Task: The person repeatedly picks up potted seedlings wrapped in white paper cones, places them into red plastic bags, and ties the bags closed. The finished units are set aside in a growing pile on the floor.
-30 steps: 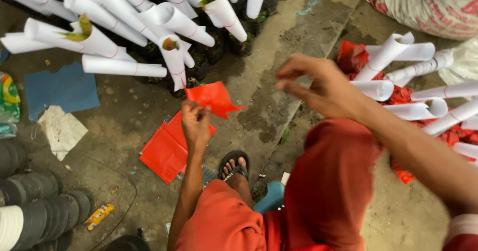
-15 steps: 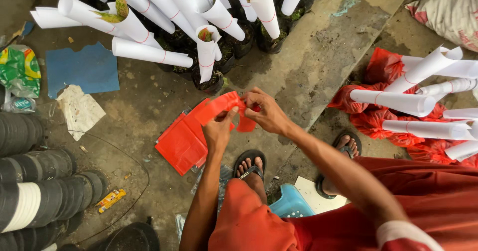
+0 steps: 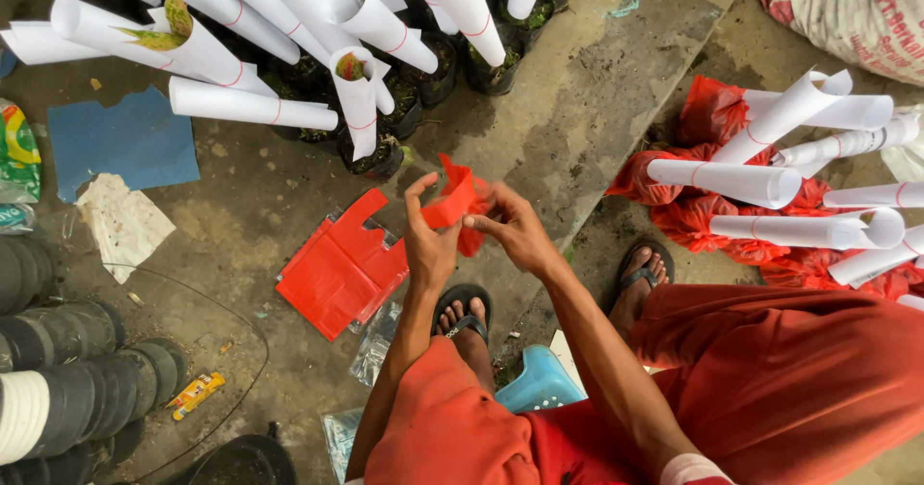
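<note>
red bag stack [image 3: 342, 273] ctr floor | green packet [image 3: 17, 153] left edge

Single head-worn view, aimed steeply down at close range: the person's hands and knees fill the lower frame, concrete ground [image 3: 597, 110] beyond. No second view shares the scene.

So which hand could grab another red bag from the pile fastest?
Probably the left hand: it is right beside the stack of red plastic bags on the ground. The right hand is farther away. Both pinch one red bag.
</note>
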